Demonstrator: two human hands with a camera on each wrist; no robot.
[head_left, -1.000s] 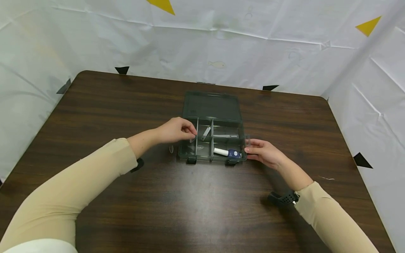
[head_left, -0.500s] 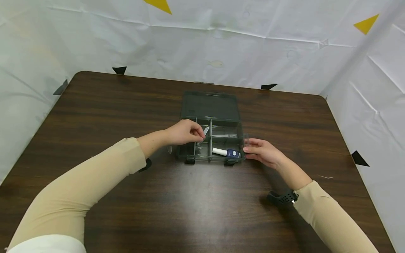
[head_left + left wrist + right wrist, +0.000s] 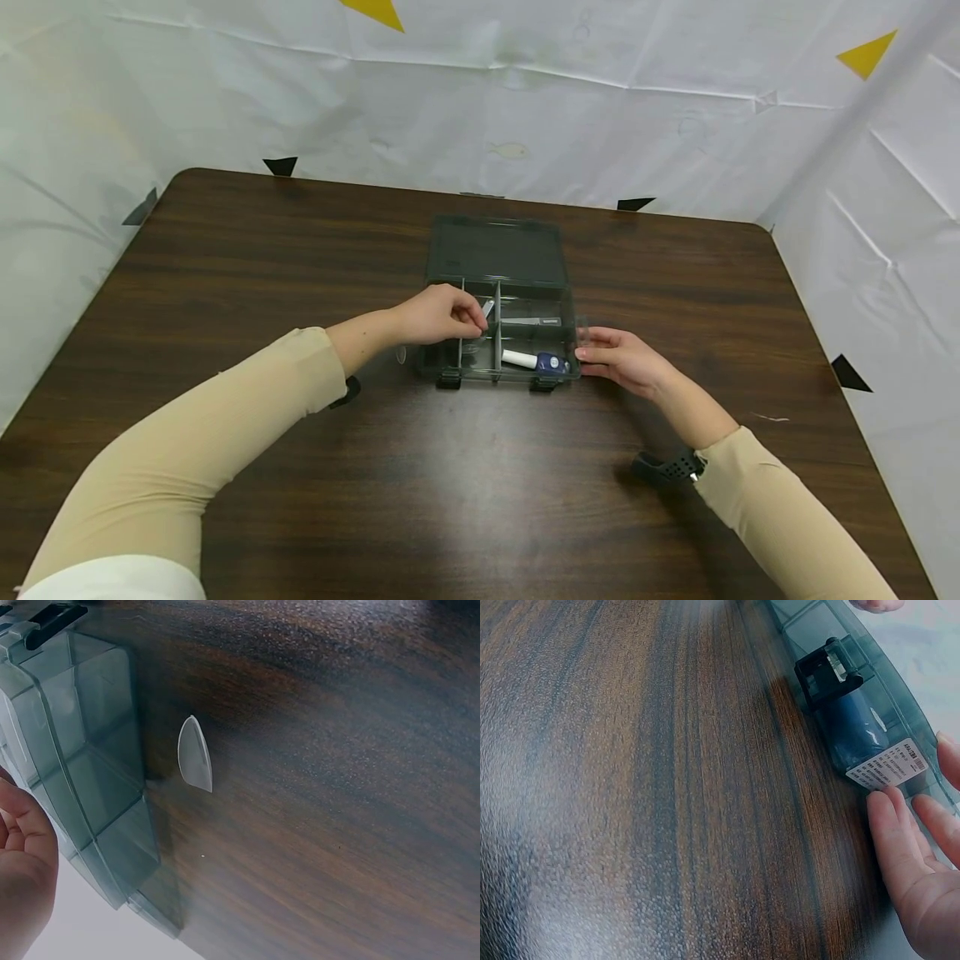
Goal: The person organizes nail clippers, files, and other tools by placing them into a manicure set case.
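A dark see-through compartment box stands open in the middle of the table, its lid laid back. My left hand hovers over the box's left compartments with fingertips curled together, pinching what looks like a small clear piece. My right hand rests with straight fingers against the box's right wall. A white and blue tube lies in the front right compartment, a grey flat strip behind it, and a silver piece by my left fingertips. Another clear leaf-shaped piece lies on the table left of the box.
The brown wooden table is enclosed by white sheeting at the back and both sides. Black latches stick out from the box's front edge. Black wrist straps sit on both forearms.
My left hand has moved right from the box's left edge to above the inner compartments, carrying the clear piece. The right hand has stayed at the box's side.
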